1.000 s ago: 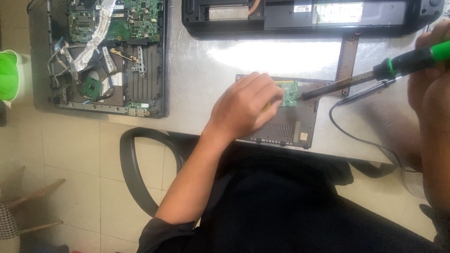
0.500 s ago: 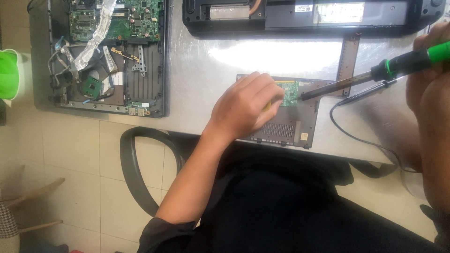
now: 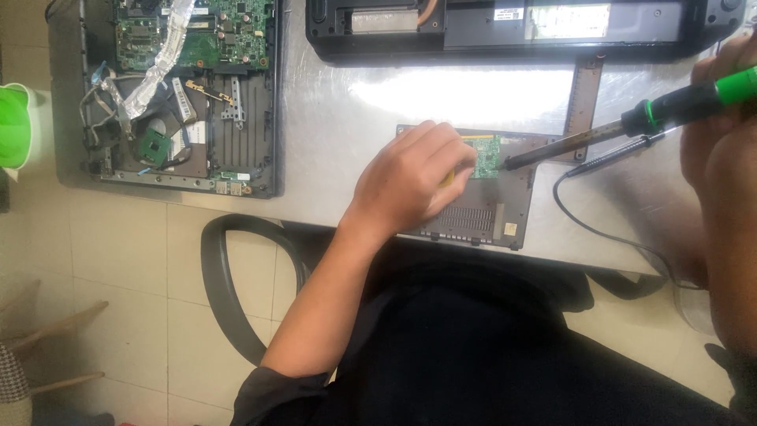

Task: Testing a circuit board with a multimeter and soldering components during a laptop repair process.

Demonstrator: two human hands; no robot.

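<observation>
Nothing moved: soldering iron [image 3: 631, 125] tip beside left hand [image 3: 410, 177].

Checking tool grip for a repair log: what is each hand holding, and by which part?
The right hand holds the soldering iron by its green-and-black handle. The left hand presses on the small green circuit board; any grip is hidden.

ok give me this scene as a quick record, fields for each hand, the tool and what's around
left hand: rests on small green board, on grey panel
right hand: holds soldering iron
iron tip: at board's right edge
cable: trails across table
far left: opened laptop
top: black laptop base
left edge: green cup
</observation>
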